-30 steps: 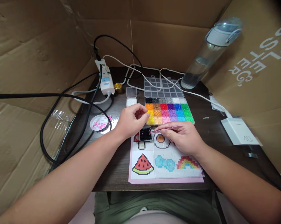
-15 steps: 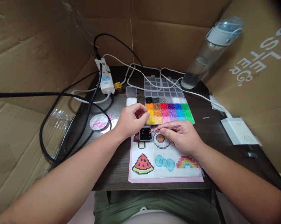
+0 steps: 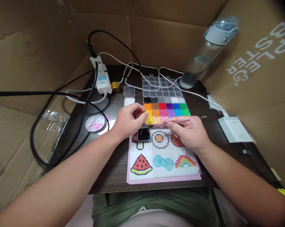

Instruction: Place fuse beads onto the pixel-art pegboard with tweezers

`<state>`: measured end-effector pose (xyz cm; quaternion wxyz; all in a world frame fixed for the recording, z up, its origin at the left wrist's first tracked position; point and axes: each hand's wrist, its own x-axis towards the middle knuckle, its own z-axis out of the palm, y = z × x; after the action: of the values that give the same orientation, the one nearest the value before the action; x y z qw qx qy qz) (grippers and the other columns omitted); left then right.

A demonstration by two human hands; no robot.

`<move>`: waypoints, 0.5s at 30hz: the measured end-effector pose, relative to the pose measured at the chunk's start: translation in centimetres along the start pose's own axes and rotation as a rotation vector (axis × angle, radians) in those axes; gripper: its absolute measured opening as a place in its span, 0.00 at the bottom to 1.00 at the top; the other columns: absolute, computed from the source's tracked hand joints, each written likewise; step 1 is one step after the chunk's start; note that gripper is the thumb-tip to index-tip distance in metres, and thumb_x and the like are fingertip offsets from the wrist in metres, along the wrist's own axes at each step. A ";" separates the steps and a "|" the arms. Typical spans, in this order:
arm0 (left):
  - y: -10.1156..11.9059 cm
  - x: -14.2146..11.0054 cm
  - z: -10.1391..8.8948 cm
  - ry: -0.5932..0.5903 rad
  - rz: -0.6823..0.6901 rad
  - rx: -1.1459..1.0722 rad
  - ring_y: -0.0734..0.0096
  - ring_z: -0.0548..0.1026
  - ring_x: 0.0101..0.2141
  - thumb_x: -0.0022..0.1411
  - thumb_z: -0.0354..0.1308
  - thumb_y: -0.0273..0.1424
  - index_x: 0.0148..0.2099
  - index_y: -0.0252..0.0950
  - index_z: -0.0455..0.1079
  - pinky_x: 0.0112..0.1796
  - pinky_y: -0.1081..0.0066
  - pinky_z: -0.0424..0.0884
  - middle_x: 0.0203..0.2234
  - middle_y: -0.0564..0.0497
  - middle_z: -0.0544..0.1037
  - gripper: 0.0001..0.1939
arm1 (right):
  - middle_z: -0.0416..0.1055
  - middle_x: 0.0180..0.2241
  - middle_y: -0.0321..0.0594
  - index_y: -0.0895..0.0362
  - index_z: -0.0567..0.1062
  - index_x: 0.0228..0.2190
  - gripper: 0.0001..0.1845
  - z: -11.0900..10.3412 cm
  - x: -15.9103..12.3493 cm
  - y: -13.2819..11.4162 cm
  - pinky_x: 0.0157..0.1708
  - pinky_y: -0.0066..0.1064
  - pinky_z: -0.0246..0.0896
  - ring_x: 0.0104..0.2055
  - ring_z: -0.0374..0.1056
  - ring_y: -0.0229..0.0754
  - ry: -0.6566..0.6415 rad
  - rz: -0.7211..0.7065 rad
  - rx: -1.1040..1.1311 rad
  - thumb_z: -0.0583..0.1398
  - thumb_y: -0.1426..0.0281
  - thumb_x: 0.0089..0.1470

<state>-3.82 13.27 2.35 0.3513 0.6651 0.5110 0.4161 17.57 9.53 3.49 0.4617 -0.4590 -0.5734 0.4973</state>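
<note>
My left hand (image 3: 130, 121) is closed at the raised clear lid of a small square box, its thumb and fingertips curled around the lid's edge. The box holds black beads (image 3: 143, 134) with a few pink ones among them. Pink tweezers (image 3: 159, 125) are gripped in my right hand (image 3: 188, 130), their tips pointing left, just above and to the right of the black beads. Whether a bead sits between the tips is too small to tell. Under the hands lies a pattern sheet (image 3: 135, 175) with pixel pictures, partly covered by a clear pegboard (image 3: 177, 175).
Behind the hands stands an open bead case (image 3: 162, 105) with many colours. A white dish (image 3: 95, 123) of pink and white beads lies left, near a power strip (image 3: 102, 77) and cables. A water bottle (image 3: 199, 60) and a white charger (image 3: 234, 129) are on the right.
The tweezers have lifted out of the black beads, up and to the right, with my right hand. My left hand stays at the lid. The whole view has shifted slightly.
</note>
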 end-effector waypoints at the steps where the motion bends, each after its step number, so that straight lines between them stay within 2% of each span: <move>1: 0.0 0.0 0.0 0.005 -0.001 0.006 0.73 0.70 0.25 0.54 0.62 0.35 0.32 0.36 0.72 0.27 0.72 0.67 0.25 0.53 0.76 0.07 | 0.80 0.25 0.40 0.55 0.84 0.31 0.06 -0.4 0.0 -0.1 0.22 0.32 0.68 0.20 0.69 0.37 0.044 -0.009 0.017 0.68 0.66 0.50; 3: 0.2 0.1 -0.1 0.015 -0.008 0.019 0.73 0.70 0.25 0.54 0.62 0.34 0.32 0.36 0.72 0.27 0.72 0.66 0.24 0.53 0.76 0.07 | 0.75 0.19 0.36 0.55 0.84 0.32 0.08 -1.5 -0.3 -0.4 0.17 0.29 0.58 0.16 0.61 0.33 0.119 -0.037 0.024 0.68 0.65 0.51; 5: 0.3 0.1 -0.2 0.024 -0.010 0.042 0.74 0.70 0.24 0.54 0.62 0.34 0.32 0.36 0.72 0.26 0.73 0.66 0.24 0.53 0.76 0.07 | 0.73 0.18 0.36 0.55 0.84 0.33 0.08 -2.7 -1.0 -0.7 0.17 0.28 0.52 0.16 0.57 0.32 0.162 -0.053 0.009 0.68 0.65 0.52; 9: 0.4 0.1 -0.3 0.027 -0.007 0.066 0.74 0.69 0.24 0.54 0.63 0.33 0.31 0.36 0.73 0.26 0.73 0.65 0.24 0.54 0.76 0.06 | 0.80 0.29 0.43 0.55 0.84 0.34 0.08 -4.6 -3.0 -0.4 0.18 0.29 0.51 0.18 0.55 0.32 0.193 -0.032 -0.029 0.67 0.65 0.54; 15: 0.5 0.1 -0.1 0.019 -0.001 0.074 0.74 0.69 0.23 0.54 0.63 0.35 0.31 0.37 0.72 0.24 0.73 0.65 0.23 0.54 0.75 0.06 | 0.75 0.20 0.40 0.58 0.85 0.34 0.11 -5.2 -4.9 2.1 0.17 0.28 0.50 0.18 0.55 0.32 0.234 0.075 -0.096 0.66 0.63 0.54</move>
<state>-3.71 13.23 2.81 0.3218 0.6735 0.5294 0.4031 23.56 5.66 1.43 0.4839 -0.5568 -0.5211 0.4293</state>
